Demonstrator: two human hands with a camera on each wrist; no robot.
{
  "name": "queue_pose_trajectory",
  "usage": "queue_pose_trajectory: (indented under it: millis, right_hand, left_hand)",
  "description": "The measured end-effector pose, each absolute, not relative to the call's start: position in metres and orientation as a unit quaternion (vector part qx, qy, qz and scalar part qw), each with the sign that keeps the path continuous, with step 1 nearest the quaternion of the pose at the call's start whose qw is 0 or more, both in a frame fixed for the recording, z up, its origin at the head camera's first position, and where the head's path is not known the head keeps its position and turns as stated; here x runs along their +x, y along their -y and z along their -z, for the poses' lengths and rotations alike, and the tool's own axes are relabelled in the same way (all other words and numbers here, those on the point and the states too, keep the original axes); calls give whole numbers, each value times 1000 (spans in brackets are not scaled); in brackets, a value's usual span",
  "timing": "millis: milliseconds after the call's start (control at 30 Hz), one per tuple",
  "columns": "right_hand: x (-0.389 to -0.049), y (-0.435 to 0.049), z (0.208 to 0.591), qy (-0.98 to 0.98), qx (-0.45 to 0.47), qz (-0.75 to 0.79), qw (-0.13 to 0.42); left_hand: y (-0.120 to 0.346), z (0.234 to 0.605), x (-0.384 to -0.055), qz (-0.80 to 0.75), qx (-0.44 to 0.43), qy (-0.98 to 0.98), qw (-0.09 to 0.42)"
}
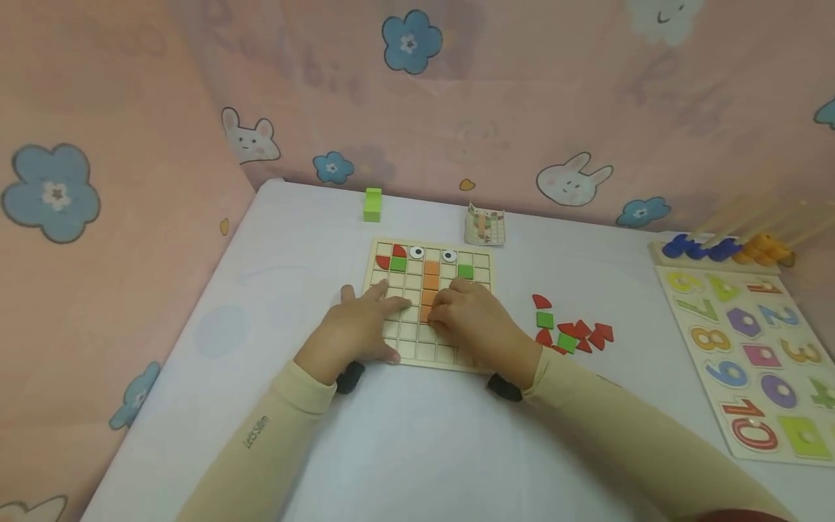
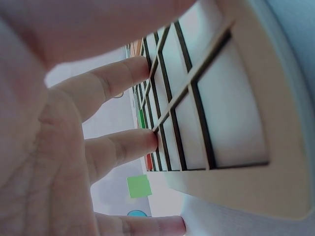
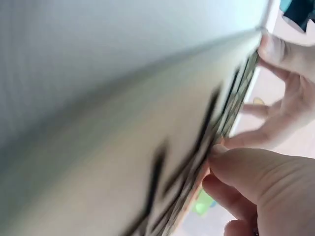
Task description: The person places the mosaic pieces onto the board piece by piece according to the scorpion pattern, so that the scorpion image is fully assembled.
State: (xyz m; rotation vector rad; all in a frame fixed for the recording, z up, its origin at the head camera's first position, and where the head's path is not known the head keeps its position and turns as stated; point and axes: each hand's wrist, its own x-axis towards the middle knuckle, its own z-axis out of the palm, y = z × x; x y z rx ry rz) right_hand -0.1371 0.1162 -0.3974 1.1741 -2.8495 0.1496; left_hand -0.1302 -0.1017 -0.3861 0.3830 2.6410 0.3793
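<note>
A pale wooden grid board (image 1: pixel 407 351) lies on the white table. My left hand (image 1: pixel 355 322) rests on its left side with fingers spread; in the left wrist view two fingertips touch the grid and another finger lies beyond the edge. With thumb and fingers, my right hand (image 1: pixel 472 319) pinches an orange square tile (image 1: pixel 425 314) at the lower end of a column of orange tiles (image 1: pixel 430 283). Red quarter-round tiles (image 1: pixel 399 251), green squares (image 1: pixel 399 264) and two round eye pieces (image 1: pixel 449 256) sit in the upper cells. The right hand hides part of the board's right side.
Loose red and green tiles (image 1: pixel 544 320) lie right of the board. Behind it stand a small patterned card (image 1: pixel 485 226) and a green block (image 1: pixel 372 206). A number puzzle board (image 1: pixel 737 348) with blue and orange rings (image 1: pixel 724 250) occupies the table's right side.
</note>
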Motion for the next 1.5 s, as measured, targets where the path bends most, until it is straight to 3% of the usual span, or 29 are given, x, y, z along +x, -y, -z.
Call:
queue_pose_trajectory:
  millis: [567,800,1000,1500]
  right_hand:
    - [-137,-126,396,946,305,-103,-34]
    - [-141,-177,387,963,236,-131,-25]
    - [-137,-230,384,982,142,-111,-49]
    - [-114,-275,398,985,146,-88,-31]
  left_hand:
    - [102,386,-129,-136,143,-956,215]
    - [101,384,-127,-145,137,-956,215]
    - [101,383,-127,-146,137,-956,214]
    - [100,384,-127,-150,136,-955,216]
